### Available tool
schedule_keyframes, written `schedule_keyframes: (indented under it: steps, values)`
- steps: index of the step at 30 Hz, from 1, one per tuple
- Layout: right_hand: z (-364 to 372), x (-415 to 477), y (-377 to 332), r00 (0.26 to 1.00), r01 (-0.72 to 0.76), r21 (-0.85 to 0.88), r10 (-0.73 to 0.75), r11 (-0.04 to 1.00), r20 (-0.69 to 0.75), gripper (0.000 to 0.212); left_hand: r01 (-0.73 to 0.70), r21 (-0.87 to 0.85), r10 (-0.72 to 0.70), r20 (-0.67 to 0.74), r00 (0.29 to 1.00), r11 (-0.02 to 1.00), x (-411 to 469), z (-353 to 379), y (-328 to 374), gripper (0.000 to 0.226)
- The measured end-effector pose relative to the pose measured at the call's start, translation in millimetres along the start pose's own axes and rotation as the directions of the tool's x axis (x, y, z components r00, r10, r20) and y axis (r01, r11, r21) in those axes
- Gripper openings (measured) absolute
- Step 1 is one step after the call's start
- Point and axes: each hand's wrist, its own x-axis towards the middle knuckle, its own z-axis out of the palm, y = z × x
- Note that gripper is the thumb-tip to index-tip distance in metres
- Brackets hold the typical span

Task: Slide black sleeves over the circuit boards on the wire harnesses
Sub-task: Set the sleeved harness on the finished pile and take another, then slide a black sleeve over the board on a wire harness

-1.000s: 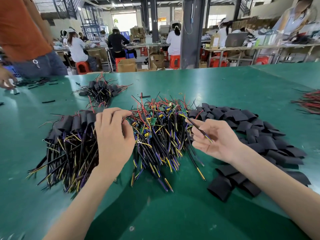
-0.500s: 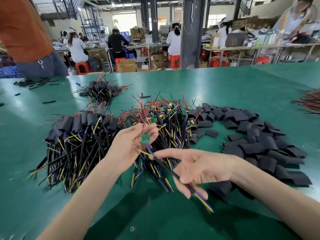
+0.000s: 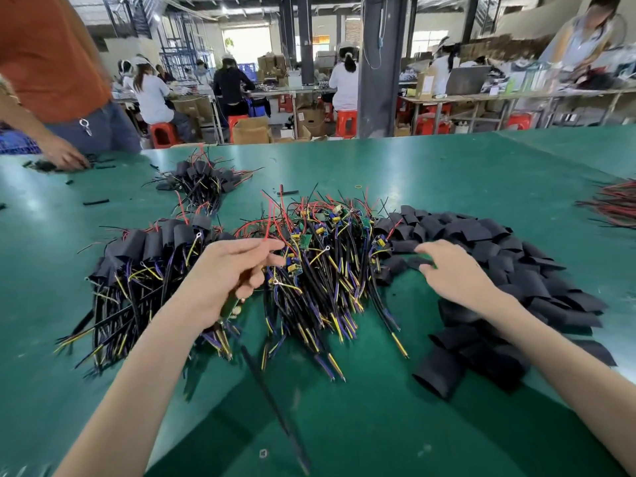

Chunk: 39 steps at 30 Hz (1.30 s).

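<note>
Our left grip (image 3: 234, 273) pinched one harness (image 3: 269, 397), board end up, wire's long axis running down twd us. Our right grip (image 3: 451, 270), relaxed & spread, touched the black sleeves (image 3: 481, 235).

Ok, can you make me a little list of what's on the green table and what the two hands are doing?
table: green
left pile: sleeved harnesses
middle pile: bare harnesses, boards showing
right pile: loose black sleeves
left hand: grips one harness, its wires blurred
right hand: reaches onto the loose black sleeves
</note>
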Motion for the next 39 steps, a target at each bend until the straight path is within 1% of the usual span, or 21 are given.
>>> schedule_keyframes:
  steps: [1, 3, 4, 6, 7, 8, 10, 12, 14, 17, 19, 21, 24, 27, 29, 31, 32, 33, 35, 37, 39]
  values:
    - [4.0, 0.9, 2.5, 0.999, -0.011, -0.064, 0.015, 0.998, 0.047, 0.041, -0.033, 0.150, 0.032, 0.008, 0.999, 0.988, -1.0, 0.3, -1.1, 0.019]
    - [9.7, 2.2, 3.9, 0.996, 0.013, -0.165, 0.001, 0.986, 0.085, 0.045, -0.100, 0.412, 0.096, 0.029, 0.995, 0.906, -1.6, 4.9, -5.7, 0.018]
    - [11.2, 3.3, 3.9, 0.997, 0.032, -0.187, -0.018, 0.982, 0.079, 0.044, -0.144, 0.527, 0.144, 0.042, 0.989, 0.838, -1.0, 8.3, -9.7, 0.017]
    - [11.1, 5.7, 3.9, 0.997, 0.056, -0.176, -0.047, 0.983, 0.058, 0.042, -0.232, 0.740, 0.249, 0.089, 0.964, 0.631, -0.4, 15.5, -18.9, 0.016]
    - [10.1, 6.1, 3.1, 0.997, 0.060, -0.156, -0.052, 0.986, 0.055, 0.041, -0.259, 0.805, 0.285, 0.117, 0.951, 0.533, 0.2, 19.1, -23.7, 0.019]
    - [9.6, 5.9, 1.8, 0.997, 0.063, -0.144, -0.055, 0.988, 0.054, 0.040, -0.277, 0.829, 0.310, 0.133, 0.941, 0.486, 1.2, 21.8, -28.4, 0.022]
    - [9.2, 3.3, -0.2, 0.997, 0.073, -0.131, -0.068, 0.989, 0.041, 0.039, -0.326, 0.810, 0.367, 0.149, 0.918, 0.487, 1.1, 27.4, -33.6, 0.027]
    - [6.5, -0.7, -3.0, 0.996, 0.083, -0.084, -0.081, 0.993, 0.022, 0.050, -0.403, 0.785, 0.439, 0.189, 0.878, 0.469, -0.3, 33.3, -35.7, 0.035]
    - [0.7, -3.8, -7.9, 0.994, 0.111, 0.018, -0.111, 0.994, -0.019, 0.060, -0.449, 0.773, 0.481, 0.215, 0.850, 0.447, -1.5, 37.5, -37.2, 0.040]
    - [-4.5, -10.6, -22.5, 0.954, 0.299, 0.154, -0.290, 0.942, -0.079, 0.051, -0.465, 0.774, 0.498, 0.226, 0.837, 0.429, -3.4, 41.1, -39.3, 0.037]
    - [-2.5, -15.6, -30.8, 0.930, 0.367, 0.109, -0.367, 0.924, -0.026, 0.043, -0.466, 0.776, 0.495, 0.231, 0.838, 0.425, -4.0, 42.8, -41.5, 0.033]
    - [2.4, -19.5, -33.8, 0.928, 0.368, 0.053, -0.370, 0.928, 0.037, 0.043, -0.461, 0.779, 0.496, 0.225, 0.839, 0.426, -4.0, 43.5, -43.7, 0.032]
    - [6.4, -21.8, -34.0, 0.944, 0.327, 0.092, -0.329, 0.940, 0.008, 0.050, -0.449, 0.785, 0.500, 0.208, 0.840, 0.427, -3.8, 44.0, -45.0, 0.031]
    - [9.0, -20.1, -32.9, 0.950, 0.308, 0.114, -0.311, 0.944, 0.005, 0.047, -0.435, 0.791, 0.499, 0.194, 0.845, 0.430, -4.5, 43.7, -44.4, 0.030]
    - [9.4, -22.8, -35.4, 0.931, 0.354, 0.143, -0.363, 0.924, 0.035, 0.057, -0.430, 0.794, 0.495, 0.191, 0.848, 0.430, -5.3, 43.8, -44.4, 0.030]
    - [9.4, -26.4, -40.4, 0.875, 0.468, 0.172, -0.481, 0.867, 0.048, 0.074, -0.431, 0.793, 0.487, 0.197, 0.851, 0.432, -6.3, 44.7, -43.8, 0.030]
    - [10.1, -27.3, -43.0, 0.842, 0.520, 0.173, -0.536, 0.836, 0.060, 0.077, -0.431, 0.792, 0.483, 0.201, 0.852, 0.432, -6.6, 45.4, -43.5, 0.030]
    - [11.1, -27.5, -45.3, 0.816, 0.556, 0.172, -0.574, 0.813, 0.075, 0.074, -0.431, 0.792, 0.479, 0.203, 0.854, 0.432, -7.0, 45.8, -43.2, 0.029]
    - [12.3, -26.4, -48.0, 0.786, 0.594, 0.176, -0.613, 0.785, 0.080, 0.055, -0.427, 0.794, 0.471, 0.204, 0.858, 0.433, -7.5, 46.4, -42.6, 0.029]
    - [11.2, -24.4, -47.4, 0.770, 0.618, 0.167, -0.634, 0.768, 0.069, 0.038, -0.425, 0.795, 0.468, 0.205, 0.860, 0.433, -7.6, 46.4, -42.0, 0.029]
    - [7.5, -23.6, -46.2, 0.763, 0.633, 0.121, -0.643, 0.765, 0.070, 0.032, -0.425, 0.796, 0.467, 0.206, 0.860, 0.431, -7.8, 46.5, -41.6, 0.029]
